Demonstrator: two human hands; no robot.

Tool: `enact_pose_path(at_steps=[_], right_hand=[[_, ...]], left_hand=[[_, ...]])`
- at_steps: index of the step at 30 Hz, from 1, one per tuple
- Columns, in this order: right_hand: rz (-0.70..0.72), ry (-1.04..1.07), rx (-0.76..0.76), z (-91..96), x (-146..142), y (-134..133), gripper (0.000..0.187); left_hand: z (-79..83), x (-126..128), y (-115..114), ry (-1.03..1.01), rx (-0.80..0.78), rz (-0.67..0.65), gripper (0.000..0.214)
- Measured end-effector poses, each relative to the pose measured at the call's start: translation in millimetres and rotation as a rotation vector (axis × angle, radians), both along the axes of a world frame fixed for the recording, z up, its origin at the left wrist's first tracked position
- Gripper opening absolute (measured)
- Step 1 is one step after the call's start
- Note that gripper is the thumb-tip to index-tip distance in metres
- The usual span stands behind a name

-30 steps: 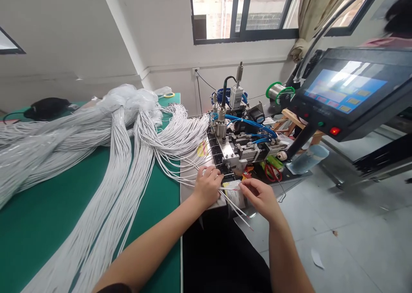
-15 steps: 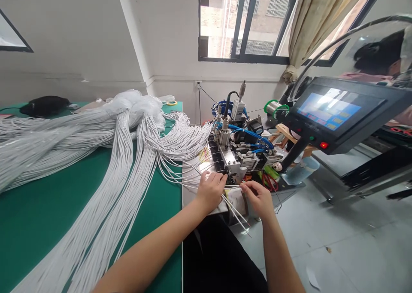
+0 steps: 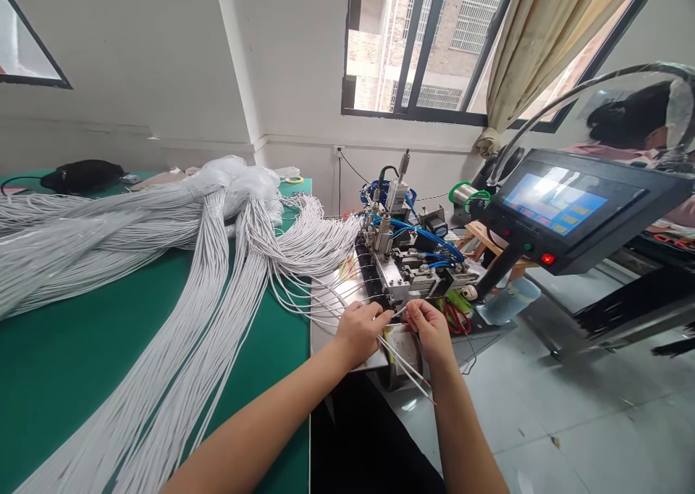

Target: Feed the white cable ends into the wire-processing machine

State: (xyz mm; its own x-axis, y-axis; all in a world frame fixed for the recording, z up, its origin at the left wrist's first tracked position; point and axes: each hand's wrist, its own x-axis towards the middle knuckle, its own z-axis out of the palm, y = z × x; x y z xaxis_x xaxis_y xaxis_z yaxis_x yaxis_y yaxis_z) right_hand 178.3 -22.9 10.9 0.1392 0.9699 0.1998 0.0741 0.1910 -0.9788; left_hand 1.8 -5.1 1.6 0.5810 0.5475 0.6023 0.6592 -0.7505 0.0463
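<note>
White cables point(image 3: 406, 369) run under my left hand point(image 3: 363, 332), which is closed around them, and their free ends hang past the table edge toward the lower right. My right hand point(image 3: 428, 329) pinches the end of one white cable just in front of the machine point(image 3: 395, 280), a metal assembly with cylinders and blue air hoses. Both hands are close together at the machine's near side. From the machine's left side, a fan of white cables point(image 3: 320, 244) spreads back to the large bundles.
Long white cable bundles point(image 3: 179, 335) cover much of the green table point(image 3: 54, 378). A control screen point(image 3: 565, 201) stands on the right, with a solder wire spool point(image 3: 465, 193) behind it. Red-handled scissors point(image 3: 457, 319) lie beside the machine. A person point(image 3: 630, 124) sits at far right.
The view has tilted slightly. My right hand has turned and moved a little left, closer to my left hand, with the cable end still pinched. My left hand keeps its hold.
</note>
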Motion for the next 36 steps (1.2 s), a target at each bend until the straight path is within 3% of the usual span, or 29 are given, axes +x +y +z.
enact_pose_path(at_steps=[3, 9, 12, 22, 28, 36], right_hand=[[0.006, -0.089, -0.007, 1.8, 4.4, 1.8, 0.034], [-0.002, -0.486, 0.014, -3.3, 22.5, 7.8, 0.033], [-0.006, -0.557, 0.015, -8.7, 25.0, 11.8, 0.03], [0.048, -0.276, 0.02, -32.9, 24.1, 23.7, 0.031], [0.078, 0.081, -0.166, -40.0, 15.0, 26.3, 0.037], [0.086, 0.208, -0.257, -44.4, 13.4, 27.8, 0.04]], left_hand=[[-0.1, -1.0, -0.6, 0.042, -0.016, 0.04, 0.039], [3.5, -0.6, -1.3, 0.107, -0.073, 0.059, 0.045], [4.2, 1.6, -1.0, 0.132, -0.119, 0.079, 0.046], [7.2, 4.3, -0.7, 0.212, -0.18, 0.106, 0.053], [11.9, 9.7, -0.1, 0.315, -0.187, 0.121, 0.058], [15.0, 15.2, -0.8, 0.358, -0.196, 0.135, 0.056]])
